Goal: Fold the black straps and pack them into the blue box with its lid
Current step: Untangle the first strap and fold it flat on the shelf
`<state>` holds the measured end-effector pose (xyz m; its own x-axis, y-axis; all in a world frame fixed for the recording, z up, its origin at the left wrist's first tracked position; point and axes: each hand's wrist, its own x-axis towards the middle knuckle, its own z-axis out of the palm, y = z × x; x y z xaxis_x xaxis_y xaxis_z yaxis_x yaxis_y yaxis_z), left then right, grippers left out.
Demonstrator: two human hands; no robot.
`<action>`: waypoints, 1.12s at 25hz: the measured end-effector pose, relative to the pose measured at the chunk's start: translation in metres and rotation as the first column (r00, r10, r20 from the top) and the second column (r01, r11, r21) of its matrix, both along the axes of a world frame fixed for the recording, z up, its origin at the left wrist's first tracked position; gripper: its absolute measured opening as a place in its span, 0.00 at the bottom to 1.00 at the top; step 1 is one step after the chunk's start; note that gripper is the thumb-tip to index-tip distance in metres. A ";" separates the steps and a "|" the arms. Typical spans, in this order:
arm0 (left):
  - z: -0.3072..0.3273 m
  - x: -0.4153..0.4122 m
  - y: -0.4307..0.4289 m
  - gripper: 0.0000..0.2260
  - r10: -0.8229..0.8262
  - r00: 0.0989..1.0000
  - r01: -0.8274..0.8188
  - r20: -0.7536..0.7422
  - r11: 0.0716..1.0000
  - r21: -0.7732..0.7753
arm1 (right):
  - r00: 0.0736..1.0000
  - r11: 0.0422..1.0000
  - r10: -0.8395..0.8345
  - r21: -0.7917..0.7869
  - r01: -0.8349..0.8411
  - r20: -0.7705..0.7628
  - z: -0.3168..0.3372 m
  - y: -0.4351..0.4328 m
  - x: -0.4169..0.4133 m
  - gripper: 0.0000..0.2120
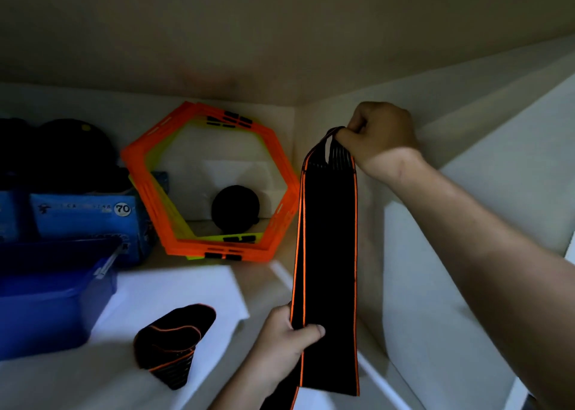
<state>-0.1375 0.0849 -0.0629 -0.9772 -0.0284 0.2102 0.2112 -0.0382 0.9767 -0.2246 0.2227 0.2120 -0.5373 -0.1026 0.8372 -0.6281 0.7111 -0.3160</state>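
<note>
Black elastic strap with orange edging (326, 254) hangs doubled at right, its top pinched in the right hand (382, 142), its lower part clamped by the left hand (286, 332), likely to align layers; folded strap (174, 341) lies near the open blue plastic box (46, 310), left

Right hand (381, 140) pinching black strap (326, 254) top, left hand (284, 335) gripping lower, blue box (46, 300) left

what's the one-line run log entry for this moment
phase: folding | right hand: pinching top of black strap | left hand: gripping it lower down | folded strap: on surface | blue box: open
</note>
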 end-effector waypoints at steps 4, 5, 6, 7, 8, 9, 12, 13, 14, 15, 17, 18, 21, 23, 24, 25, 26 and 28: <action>0.003 0.047 -0.028 0.10 0.033 0.999 -0.033 0.033 0.999 0.001 | 0.994 0.996 0.087 -0.021 -0.086 0.067 -0.018 -0.030 -0.013 0.08; 0.003 0.061 -0.036 0.11 0.047 0.999 -0.047 0.028 0.999 0.000 | 0.991 0.994 0.106 -0.022 -0.105 0.080 -0.025 -0.040 -0.014 0.08; -0.001 0.077 -0.046 0.13 0.064 0.998 -0.064 0.020 0.998 0.006 | 0.986 0.991 0.131 -0.010 -0.131 0.099 -0.035 -0.056 -0.015 0.08; -0.005 0.093 -0.057 0.16 0.083 0.996 -0.084 0.020 0.996 0.010 | 0.980 0.987 0.155 0.010 -0.158 0.123 -0.044 -0.072 -0.013 0.08; -0.009 0.110 -0.069 0.18 0.117 0.993 -0.117 0.035 0.993 0.006 | 0.971 0.982 0.178 0.030 -0.184 0.159 -0.055 -0.091 -0.011 0.08; -0.013 0.128 -0.084 0.20 0.168 0.984 -0.168 0.059 0.986 -0.006 | 0.959 0.976 0.202 0.046 -0.214 0.199 -0.066 -0.112 -0.008 0.09; -0.021 0.174 -0.132 0.27 0.237 0.963 -0.246 0.130 0.968 0.054 | 0.916 0.954 0.243 0.091 -0.285 0.320 -0.100 -0.177 -0.002 0.08; -0.023 0.186 -0.146 0.29 0.231 0.963 -0.242 0.140 0.968 0.070 | 0.906 0.948 0.234 0.123 -0.293 0.354 -0.111 -0.197 -0.002 0.08; -0.023 0.198 -0.161 0.30 0.239 0.960 -0.251 0.147 0.966 0.064 | 0.898 0.940 0.214 0.169 -0.297 0.385 -0.122 -0.218 0.000 0.09; -0.024 0.207 -0.177 0.31 0.248 0.956 -0.259 0.158 0.965 0.052 | 0.893 0.928 0.188 0.224 -0.298 0.409 -0.133 -0.239 0.002 0.11; -0.025 0.224 -0.202 0.31 0.227 0.955 -0.243 0.192 0.968 0.060 | 0.878 0.897 0.146 0.313 -0.312 0.457 -0.158 -0.275 0.006 0.13; -0.027 0.231 -0.214 0.31 0.213 0.954 -0.229 0.209 0.972 0.056 | 0.867 0.889 0.119 0.337 -0.310 0.483 -0.170 -0.290 0.007 0.14; -0.026 0.247 -0.241 0.30 0.170 0.952 -0.167 0.256 0.985 -0.034 | 0.839 0.879 0.001 0.399 -0.259 0.543 -0.208 -0.326 0.008 0.19; -0.026 0.248 -0.253 0.27 0.255 0.939 -0.182 0.232 0.938 -0.294 | 0.798 0.878 -0.045 0.405 -0.255 0.600 -0.229 -0.341 0.009 0.18; -0.026 0.246 -0.258 0.24 0.322 0.927 -0.200 0.193 0.857 -0.475 | 0.781 0.873 -0.054 0.408 -0.265 0.622 -0.239 -0.347 0.008 0.18; -0.025 0.244 -0.261 0.20 0.370 0.916 -0.202 0.153 0.758 -0.620 | 0.772 0.866 -0.063 0.419 -0.272 0.633 -0.247 -0.352 0.007 0.17; -0.024 0.243 -0.262 0.18 0.392 0.911 -0.190 0.129 0.675 -0.713 | 0.768 0.859 -0.076 0.433 -0.273 0.636 -0.255 -0.355 0.006 0.17; -0.027 0.243 -0.264 0.20 0.398 0.911 -0.172 0.104 0.598 -0.783 | 0.765 0.842 -0.116 0.472 -0.262 0.633 -0.269 -0.360 0.005 0.15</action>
<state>0.1052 -0.1794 -0.0895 -0.9644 -0.2598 0.0494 -0.1662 0.7407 0.6509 -0.2193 -0.1371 -0.0566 -0.8764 -0.4650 0.1249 -0.4813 0.8383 -0.2563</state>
